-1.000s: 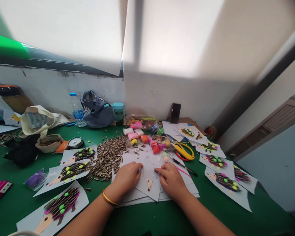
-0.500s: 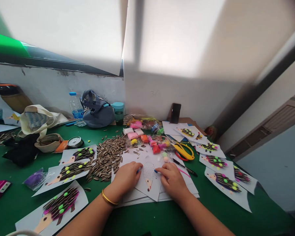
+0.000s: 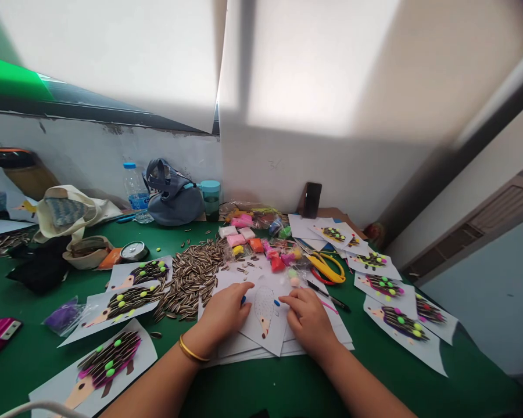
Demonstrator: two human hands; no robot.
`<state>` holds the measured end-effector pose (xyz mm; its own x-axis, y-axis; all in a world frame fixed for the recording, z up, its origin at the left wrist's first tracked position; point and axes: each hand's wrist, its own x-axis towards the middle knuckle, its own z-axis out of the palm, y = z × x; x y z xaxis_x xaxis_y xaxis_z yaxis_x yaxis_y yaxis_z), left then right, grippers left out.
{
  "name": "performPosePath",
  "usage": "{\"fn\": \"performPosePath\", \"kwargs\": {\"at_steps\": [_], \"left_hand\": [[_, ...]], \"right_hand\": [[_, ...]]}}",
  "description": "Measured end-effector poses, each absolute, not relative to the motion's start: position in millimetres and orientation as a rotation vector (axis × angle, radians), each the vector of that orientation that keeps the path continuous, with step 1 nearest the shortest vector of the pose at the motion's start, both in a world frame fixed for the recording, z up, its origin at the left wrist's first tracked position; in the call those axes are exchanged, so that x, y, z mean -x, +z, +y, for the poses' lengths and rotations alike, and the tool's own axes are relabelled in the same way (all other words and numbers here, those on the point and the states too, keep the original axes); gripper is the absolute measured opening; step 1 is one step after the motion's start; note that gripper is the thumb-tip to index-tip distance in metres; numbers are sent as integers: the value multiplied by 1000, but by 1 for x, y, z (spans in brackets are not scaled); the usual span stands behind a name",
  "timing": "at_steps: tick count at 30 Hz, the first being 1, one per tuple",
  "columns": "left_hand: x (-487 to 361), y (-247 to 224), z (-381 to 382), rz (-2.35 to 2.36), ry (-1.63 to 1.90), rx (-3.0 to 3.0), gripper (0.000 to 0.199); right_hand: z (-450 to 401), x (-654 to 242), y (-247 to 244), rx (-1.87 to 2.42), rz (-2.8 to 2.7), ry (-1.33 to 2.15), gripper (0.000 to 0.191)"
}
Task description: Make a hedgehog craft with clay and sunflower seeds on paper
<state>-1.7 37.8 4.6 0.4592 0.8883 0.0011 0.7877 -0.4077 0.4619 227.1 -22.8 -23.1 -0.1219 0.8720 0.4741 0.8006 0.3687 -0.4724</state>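
Observation:
A sheet with a drawn hedgehog (image 3: 264,307) lies in the middle of stacked white paper, its face coloured peach. On its left side rests my left hand (image 3: 227,310), fingers bent, by a small blue piece (image 3: 243,300) at the thumb; whether it is gripped I cannot make out. My right hand (image 3: 308,318) is on the right, its index finger stretched toward another blue piece (image 3: 277,302) lying on the paper beside the outline. Just left of the paper spreads a pile of striped sunflower seeds (image 3: 194,276).
Finished hedgehog pictures lie left (image 3: 108,363) and right (image 3: 403,324). Behind the paper are coloured clay packets (image 3: 277,264), yellow-handled scissors (image 3: 331,268) and a black pen (image 3: 329,295). A blue bag (image 3: 174,200), cup (image 3: 210,200) and phone (image 3: 311,200) stand at the wall.
My right index finger has drawn slightly away from the blue piece, which now shows whole on the paper. My left fingers have shifted a little upward.

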Motion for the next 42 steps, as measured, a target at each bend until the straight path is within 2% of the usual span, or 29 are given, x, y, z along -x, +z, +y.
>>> {"fn": "performPosePath", "kwargs": {"at_steps": [2,5,7,12,16,19,22,24,30,42], "left_hand": [[2,7,36,1348,493,-2196,56],[-1,8,33,1163,642,-2044,52],[-4,8,29,1047,656,-1977,50],[-12,10,20,880,616,-1854,75],[-14,12,16,843,598,-1804,82],[-14,14,17,846,580,-1799,70],[-14,17,19,875,548,-1840,33],[-15,18,20,918,548,-1870,18],[-17,15,19,1021,651,-1931,15],[-18,20,15,1029,625,-2023,10]], "right_hand": [[-24,-225,-20,1419,-1906,145,34],[-26,-221,-16,1358,-1876,198,28],[-26,-218,-15,1323,-1852,281,24],[-27,-209,-12,1247,-1767,575,24],[-28,-204,-10,1231,-1698,745,16],[-28,-202,-10,1225,-1624,737,13],[-29,-202,-10,1190,-1613,702,13],[-29,-203,-10,1178,-1620,703,13],[-29,-205,-14,1267,-1600,734,20],[-30,-206,-11,1275,-1677,625,16]]}}
